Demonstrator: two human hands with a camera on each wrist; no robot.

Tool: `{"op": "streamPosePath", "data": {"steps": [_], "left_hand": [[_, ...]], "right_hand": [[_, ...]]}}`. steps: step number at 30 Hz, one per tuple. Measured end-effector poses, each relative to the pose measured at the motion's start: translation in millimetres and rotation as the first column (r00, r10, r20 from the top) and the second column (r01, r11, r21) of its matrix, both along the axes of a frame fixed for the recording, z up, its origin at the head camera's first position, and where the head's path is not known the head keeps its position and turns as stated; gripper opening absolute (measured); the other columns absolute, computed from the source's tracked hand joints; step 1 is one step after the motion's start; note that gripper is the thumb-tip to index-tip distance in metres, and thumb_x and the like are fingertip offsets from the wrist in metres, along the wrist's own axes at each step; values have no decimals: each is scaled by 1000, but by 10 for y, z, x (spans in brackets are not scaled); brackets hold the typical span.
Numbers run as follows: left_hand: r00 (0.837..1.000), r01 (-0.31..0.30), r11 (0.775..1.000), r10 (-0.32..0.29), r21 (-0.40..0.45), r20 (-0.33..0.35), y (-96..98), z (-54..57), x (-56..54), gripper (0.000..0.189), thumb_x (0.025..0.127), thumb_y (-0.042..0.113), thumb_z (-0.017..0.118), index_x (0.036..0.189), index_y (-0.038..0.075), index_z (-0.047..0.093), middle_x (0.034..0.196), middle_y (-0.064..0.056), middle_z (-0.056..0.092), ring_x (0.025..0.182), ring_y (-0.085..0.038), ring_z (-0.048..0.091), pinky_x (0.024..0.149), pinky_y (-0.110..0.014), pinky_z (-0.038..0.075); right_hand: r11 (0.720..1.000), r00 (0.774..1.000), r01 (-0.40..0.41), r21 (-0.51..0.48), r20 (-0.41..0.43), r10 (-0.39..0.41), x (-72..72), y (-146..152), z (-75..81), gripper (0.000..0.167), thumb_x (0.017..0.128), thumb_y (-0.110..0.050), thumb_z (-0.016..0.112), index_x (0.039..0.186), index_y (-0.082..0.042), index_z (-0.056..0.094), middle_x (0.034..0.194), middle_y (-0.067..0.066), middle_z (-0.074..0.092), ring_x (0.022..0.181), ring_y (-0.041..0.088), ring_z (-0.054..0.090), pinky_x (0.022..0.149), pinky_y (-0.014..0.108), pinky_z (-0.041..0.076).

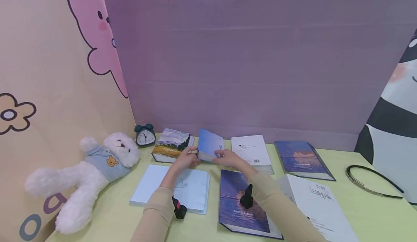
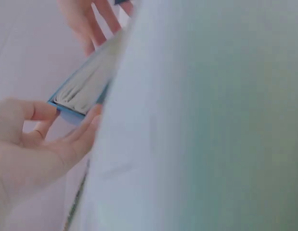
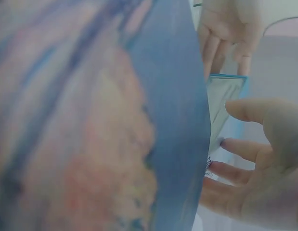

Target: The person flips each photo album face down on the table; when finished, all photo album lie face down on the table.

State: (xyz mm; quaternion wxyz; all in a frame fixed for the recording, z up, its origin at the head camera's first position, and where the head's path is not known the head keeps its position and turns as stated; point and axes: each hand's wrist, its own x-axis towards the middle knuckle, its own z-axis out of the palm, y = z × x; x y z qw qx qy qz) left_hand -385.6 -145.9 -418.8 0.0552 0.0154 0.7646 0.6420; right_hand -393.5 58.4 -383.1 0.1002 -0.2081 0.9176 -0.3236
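A small blue photo album [image 1: 210,143] with dark lettering stands tilted near the back wall, its white page edges showing in both wrist views. My left hand [image 1: 186,158] pinches its near left corner, thumb on one side and fingers on the other. At the album's right side is my right hand [image 1: 229,158], its spread, fairly straight fingers touching the lower edge. The left wrist view shows the album's pages [image 2: 86,86] lying between both hands. A landscape-covered album [image 1: 171,144] stands just left of the left hand, and a white-backed album [image 1: 251,149] lies right of the blue one.
Nearer lie a pale blue album [image 1: 192,195], a purple sunset album [image 1: 241,187] and a white album [image 1: 322,202]. Another sunset album [image 1: 299,158] is at the back right, beside a black headband [image 1: 365,187]. A plush toy [image 1: 104,162] and alarm clock [image 1: 145,136] occupy the left.
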Motion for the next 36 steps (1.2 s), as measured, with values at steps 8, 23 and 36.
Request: {"op": "streamPosePath", "data": {"steps": [8,23,36], "left_hand": [[999,-28,997,30,65,-34,45,180,103,43,101,15,40,140,0,37,133,-25,48,107,-39,59,93,-44,50],[989,-129,958,144,258,-42,29,122,36,43,99,11,43,139,-4,39,129,-27,52,109,-28,61,97,-42,48],[988,-110,941,138,319,-65,71,155,20,43,99,15,46,140,0,42,135,-22,50,112,-25,61,101,-42,45]], "right_hand": [[996,974,-80,-40,-213,70,-32,-67,5,48,91,-21,58,124,13,53,134,28,48,124,42,45,102,50,40],[975,968,-16,-224,-246,-41,-41,-227,27,44,83,-13,69,120,10,58,113,27,62,97,37,64,83,40,55],[955,965,64,-291,-227,-134,-70,-205,32,36,84,-17,69,110,7,61,111,22,64,95,34,66,78,38,56]]}}
